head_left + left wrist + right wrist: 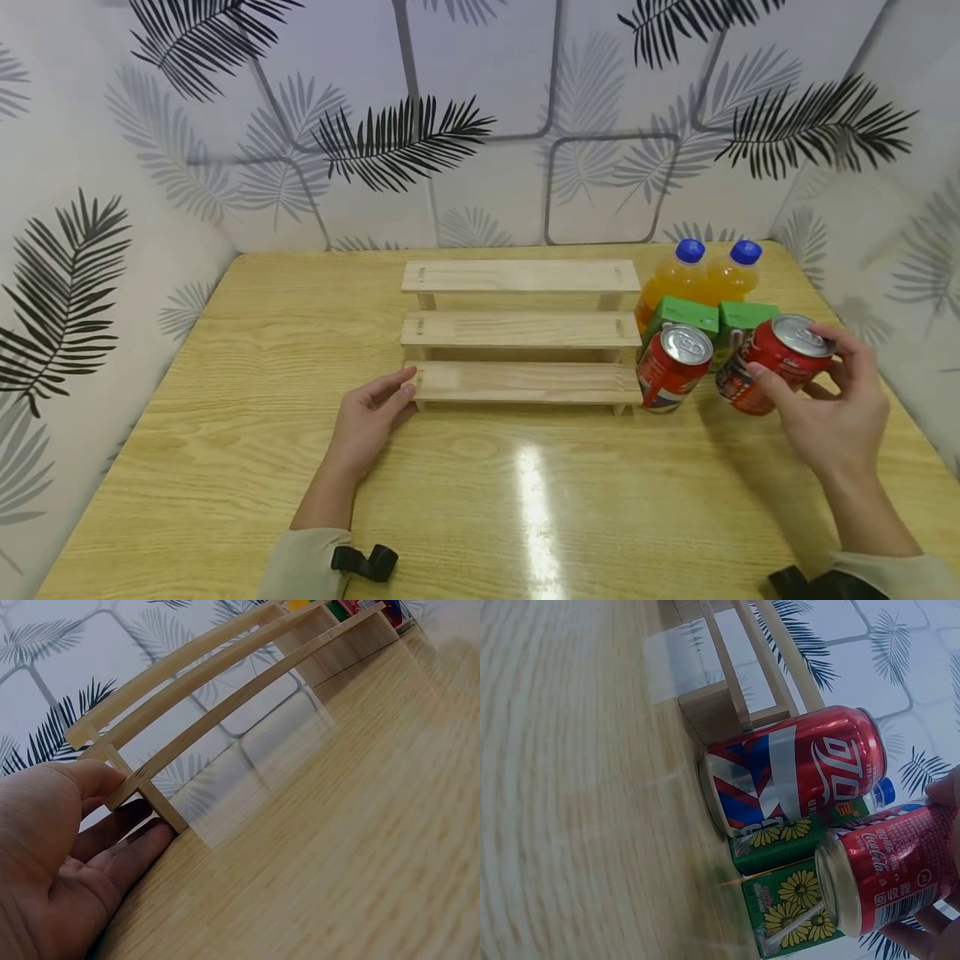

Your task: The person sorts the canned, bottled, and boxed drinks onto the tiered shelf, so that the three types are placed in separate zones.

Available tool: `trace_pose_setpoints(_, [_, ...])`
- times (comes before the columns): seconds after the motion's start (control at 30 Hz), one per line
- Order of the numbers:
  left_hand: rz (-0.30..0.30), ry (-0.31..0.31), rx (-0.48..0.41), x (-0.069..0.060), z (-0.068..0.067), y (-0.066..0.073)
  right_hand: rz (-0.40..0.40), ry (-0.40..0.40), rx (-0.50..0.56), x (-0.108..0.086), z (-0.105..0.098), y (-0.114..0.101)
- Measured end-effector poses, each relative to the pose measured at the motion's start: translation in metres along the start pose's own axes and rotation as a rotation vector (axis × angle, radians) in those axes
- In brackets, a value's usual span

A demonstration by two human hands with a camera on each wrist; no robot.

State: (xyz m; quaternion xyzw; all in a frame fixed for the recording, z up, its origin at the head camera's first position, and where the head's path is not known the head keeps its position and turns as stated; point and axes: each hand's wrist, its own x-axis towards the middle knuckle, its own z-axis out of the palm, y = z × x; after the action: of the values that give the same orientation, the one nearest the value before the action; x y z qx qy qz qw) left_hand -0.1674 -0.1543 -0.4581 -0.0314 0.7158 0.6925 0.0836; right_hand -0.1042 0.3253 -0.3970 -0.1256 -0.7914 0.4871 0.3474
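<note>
A three-tier wooden rack [525,383] stands mid-table. My left hand [375,417] pinches the left end of its lowest tier, thumb on the board's edge in the left wrist view [67,855]. My right hand [840,408] grips a red can [776,367] around its sides, tilted and held above the table; the right wrist view shows its base [840,885] off the surface. A second red can [675,367] stands upright against the rack's right end. Behind the cans are two green cartons [686,312] and two orange drink bottles with blue caps [678,275].
The wooden table [225,400] reaches back to a wall [495,192] covered with leaf-patterned sheeting, which also runs along both sides. The cartons and bottles stand close together at the rack's right. A bright reflection lies on the table in front of the rack.
</note>
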Motion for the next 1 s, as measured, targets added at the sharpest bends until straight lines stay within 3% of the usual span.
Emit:
trace_pose_setpoints(0.3, [0.012, -0.001, -0.01, -0.002, -0.001, 0.001, -0.157, 0.002, -0.03, 0.007, -0.004, -0.014])
trace_pose_setpoints(0.57, [0.012, -0.001, -0.006, -0.001, -0.002, 0.0, -0.316, -0.019, 0.049, 0.01, -0.004, -0.03])
trace_pose_setpoints(1.0, [0.014, -0.003, -0.007, -0.001, -0.001, 0.001, -0.293, -0.062, 0.16, 0.009, 0.012, -0.066])
